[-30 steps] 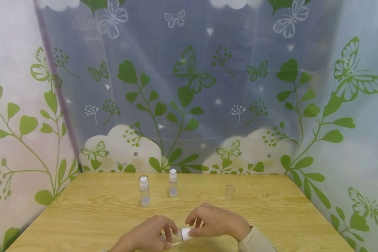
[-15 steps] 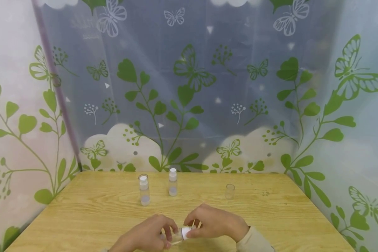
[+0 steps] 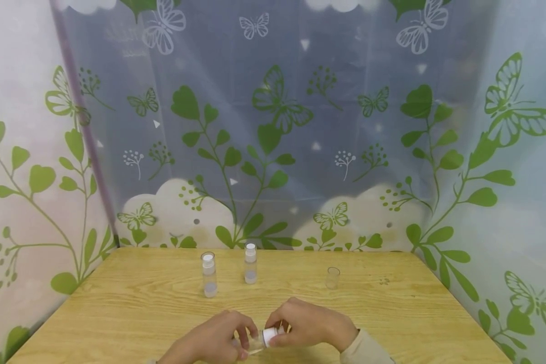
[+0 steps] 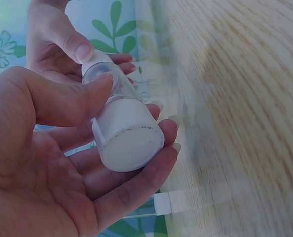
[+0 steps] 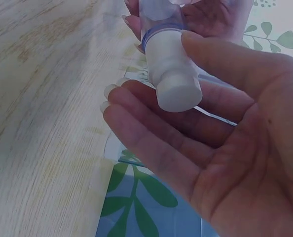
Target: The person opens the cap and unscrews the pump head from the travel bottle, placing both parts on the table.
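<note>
Near the table's front, a small clear pump bottle (image 3: pixel 256 345) with a white top (image 3: pixel 269 336) is held tilted, almost lying, between my two hands. My left hand (image 3: pixel 218 334) grips its body; in the left wrist view the thumb lies on the clear wall and fingers curl under the white base (image 4: pixel 129 136). My right hand (image 3: pixel 314 326) pinches the white pump top (image 5: pixel 172 61) between thumb and index finger, its other fingers spread below. The bottle carries no clear overcap. Part of the body is hidden behind the left fingers.
Two similar pump bottles stand upright farther back, one at left (image 3: pixel 210 278) and one near the middle (image 3: pixel 251 265). A clear cap (image 3: pixel 332 278) stands at the right on the wooden table (image 3: pixel 391 313). Printed curtains (image 3: pixel 273 151) enclose the back and sides.
My right hand has shifted slightly down and left, and its fingers have come closer around the white top. The left hand and the other bottles stay where they were.
</note>
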